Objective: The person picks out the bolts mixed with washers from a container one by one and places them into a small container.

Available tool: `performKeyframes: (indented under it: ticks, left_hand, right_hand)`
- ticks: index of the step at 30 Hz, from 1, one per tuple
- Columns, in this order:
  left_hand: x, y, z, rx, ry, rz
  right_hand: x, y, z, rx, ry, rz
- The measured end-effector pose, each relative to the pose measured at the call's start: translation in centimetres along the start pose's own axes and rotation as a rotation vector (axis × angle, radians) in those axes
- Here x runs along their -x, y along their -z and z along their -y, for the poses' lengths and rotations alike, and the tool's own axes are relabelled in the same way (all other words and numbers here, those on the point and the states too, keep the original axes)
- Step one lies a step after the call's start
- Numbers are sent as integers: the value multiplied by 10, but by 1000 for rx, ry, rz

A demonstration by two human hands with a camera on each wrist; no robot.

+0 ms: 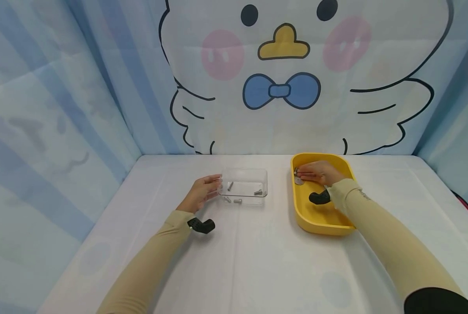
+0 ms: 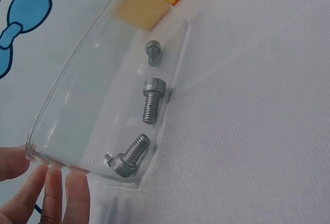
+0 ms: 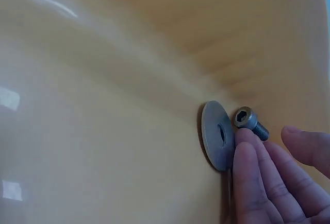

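- Several bolts (image 1: 258, 192), in the head view, loose inside the clear box (image 1: 243, 171) near the far edge of the desk (image 1: 265, 261); cannot tell the exact count from here, some perhaps appearing twice through the transparent wall.
- At the box's left edge, left hand (image 1: 198, 194); inside the yellow tray (image 1: 324, 230), right hand (image 1: 322, 172) by the left wall, toward the far left corner, close to a washer (image 1: 299, 180).
- Looks partway along, judging by metal pieces lying in both box and tray.
- In the left wrist view, angled bolt (image 2: 130, 157) at the box end nearest the fingers, then middle bolt (image 2: 153, 100), then far bolt (image 2: 153, 52): three already boxed, so seemingly done.
- Left grip: fingers slightly spread, tips touching the end wall, apparently steadying rather than clenching.
- In the right wrist view, washer tilted up near the tray's wall, socket-head bolt (image 3: 245, 117) just beside; both in the tray, so seemingly left to handle.
- Right grip: fingers straight and close together at washer and bolt, thumb apart, nothing visibly pinched; cannot tell about pieces hidden behind.
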State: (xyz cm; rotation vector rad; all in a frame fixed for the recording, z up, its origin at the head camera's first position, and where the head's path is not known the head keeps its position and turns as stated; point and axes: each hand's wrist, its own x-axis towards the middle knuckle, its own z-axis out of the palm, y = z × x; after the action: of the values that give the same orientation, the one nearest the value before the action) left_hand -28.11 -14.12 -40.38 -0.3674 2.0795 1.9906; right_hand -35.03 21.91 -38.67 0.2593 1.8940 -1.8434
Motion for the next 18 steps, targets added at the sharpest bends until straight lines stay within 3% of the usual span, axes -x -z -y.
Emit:
performKeyframes:
  ticks: [18]
  left_hand:
    - [-2, -1, 1, 5, 3, -2]
  right_hand:
    - [-1, -4, -1, 114, -16, 16]
